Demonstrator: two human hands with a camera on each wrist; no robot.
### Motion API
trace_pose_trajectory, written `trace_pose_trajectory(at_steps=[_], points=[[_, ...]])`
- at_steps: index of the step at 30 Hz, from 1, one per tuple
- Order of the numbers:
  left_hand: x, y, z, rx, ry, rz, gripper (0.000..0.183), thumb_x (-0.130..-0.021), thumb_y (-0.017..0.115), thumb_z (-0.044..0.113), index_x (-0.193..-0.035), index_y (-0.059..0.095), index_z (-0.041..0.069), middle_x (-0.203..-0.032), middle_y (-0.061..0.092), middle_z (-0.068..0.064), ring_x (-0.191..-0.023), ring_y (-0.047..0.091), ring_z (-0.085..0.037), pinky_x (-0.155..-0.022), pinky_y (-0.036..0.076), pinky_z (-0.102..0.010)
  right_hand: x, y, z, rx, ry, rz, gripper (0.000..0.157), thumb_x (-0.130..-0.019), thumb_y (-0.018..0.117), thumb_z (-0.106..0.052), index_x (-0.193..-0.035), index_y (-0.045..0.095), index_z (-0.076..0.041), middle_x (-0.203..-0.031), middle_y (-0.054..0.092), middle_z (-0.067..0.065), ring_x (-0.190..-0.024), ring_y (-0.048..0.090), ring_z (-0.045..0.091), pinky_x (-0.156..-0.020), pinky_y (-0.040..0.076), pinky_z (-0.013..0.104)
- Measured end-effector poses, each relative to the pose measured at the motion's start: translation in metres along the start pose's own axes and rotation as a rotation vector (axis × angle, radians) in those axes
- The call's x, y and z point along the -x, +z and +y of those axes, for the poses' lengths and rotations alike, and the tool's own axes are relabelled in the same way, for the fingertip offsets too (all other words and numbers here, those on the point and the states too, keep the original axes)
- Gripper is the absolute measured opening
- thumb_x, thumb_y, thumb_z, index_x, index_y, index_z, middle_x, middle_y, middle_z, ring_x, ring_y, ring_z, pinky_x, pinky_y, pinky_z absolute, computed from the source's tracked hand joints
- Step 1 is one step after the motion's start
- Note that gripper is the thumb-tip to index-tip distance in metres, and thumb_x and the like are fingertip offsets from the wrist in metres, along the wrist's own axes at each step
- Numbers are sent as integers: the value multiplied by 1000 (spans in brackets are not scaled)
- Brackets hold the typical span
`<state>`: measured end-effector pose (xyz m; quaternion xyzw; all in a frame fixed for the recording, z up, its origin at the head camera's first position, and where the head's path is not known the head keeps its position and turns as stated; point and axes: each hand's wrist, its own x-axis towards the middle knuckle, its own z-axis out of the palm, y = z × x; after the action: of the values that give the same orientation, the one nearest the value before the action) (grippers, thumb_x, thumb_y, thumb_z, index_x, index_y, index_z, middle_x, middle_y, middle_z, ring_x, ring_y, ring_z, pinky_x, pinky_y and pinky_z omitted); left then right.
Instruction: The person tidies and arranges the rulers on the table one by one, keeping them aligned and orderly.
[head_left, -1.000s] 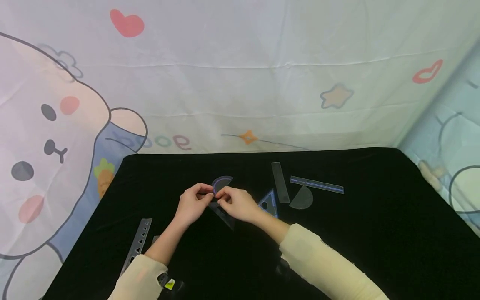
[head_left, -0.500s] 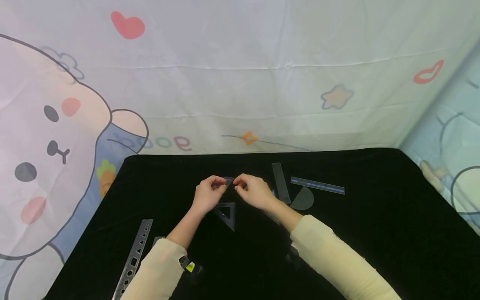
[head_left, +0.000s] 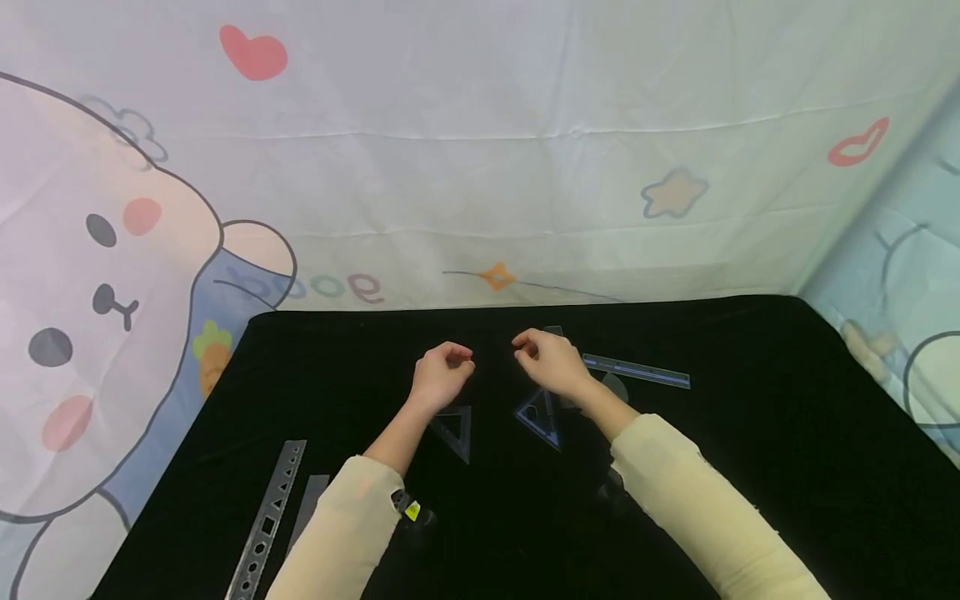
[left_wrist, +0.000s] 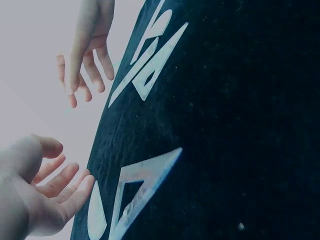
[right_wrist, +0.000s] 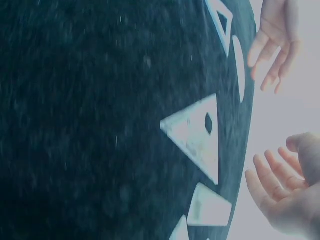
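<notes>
Both hands hover above the black cloth with nothing between their fingers. My left hand [head_left: 442, 375], fingers loosely bent, is just beyond a clear set square [head_left: 462, 433] with a triangular cutout. A protractor [left_wrist: 96, 212] lies beside that set square in the left wrist view; in the head view the left hand hides it. My right hand [head_left: 551, 365] hangs loosely over a blue-edged set square [head_left: 534, 420] with a small hole, which the right wrist view shows lying flat. Behind the right hand, a plain clear ruler [head_left: 554, 330] and a clear half-round protractor [head_left: 617, 387] are partly covered.
A blue-striped ruler [head_left: 637, 372] lies at the back right. Toward the front left are a ruler with shape cutouts [head_left: 267, 525] and another grey ruler [head_left: 306, 505], partly under the left sleeve [head_left: 352, 521]. A printed curtain [head_left: 480, 167] hangs behind the cloth-covered table [head_left: 750, 467].
The hands have left the purple-edged protractor and drawn apart, both shifting right and away from me. The left hand uncovers the clear set square; the protractor is now hidden in the head view.
</notes>
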<state>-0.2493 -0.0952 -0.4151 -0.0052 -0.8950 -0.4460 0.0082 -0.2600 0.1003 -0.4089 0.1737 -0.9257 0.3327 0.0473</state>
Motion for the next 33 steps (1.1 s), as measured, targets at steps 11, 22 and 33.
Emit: trace_pose_trajectory(at_steps=[11, 22, 33], points=[[-11, 10, 12, 38, -27, -20, 24, -87, 59, 19, -108, 63, 8, -102, 64, -6, -98, 58, -24, -83, 48, -39, 0, -21, 21, 43, 63, 6, 29, -90, 54, -19, -114, 60, -4, -92, 65, 7, -72, 55, 17, -56, 42, 26], [-14, 24, 24, 75, -14, -4, 23, -87, 60, 17, -107, 64, 6, -100, 66, -7, -99, 56, -24, -84, 46, -40, 2, -33, 42, 72, 168, 28, 30, -91, 52, -20, -115, 59, -3, -98, 67, 13, -70, 60, 20, -57, 47, 30], [-18, 36, 27, 100, -22, -4, 23, -86, 60, 16, -105, 64, 5, -101, 67, -9, -98, 59, -25, -84, 47, -38, 6, -41, 48, 39, 286, -19, 32, -93, 49, -19, -118, 57, 0, -103, 65, 16, -67, 64, 18, -61, 51, 32]])
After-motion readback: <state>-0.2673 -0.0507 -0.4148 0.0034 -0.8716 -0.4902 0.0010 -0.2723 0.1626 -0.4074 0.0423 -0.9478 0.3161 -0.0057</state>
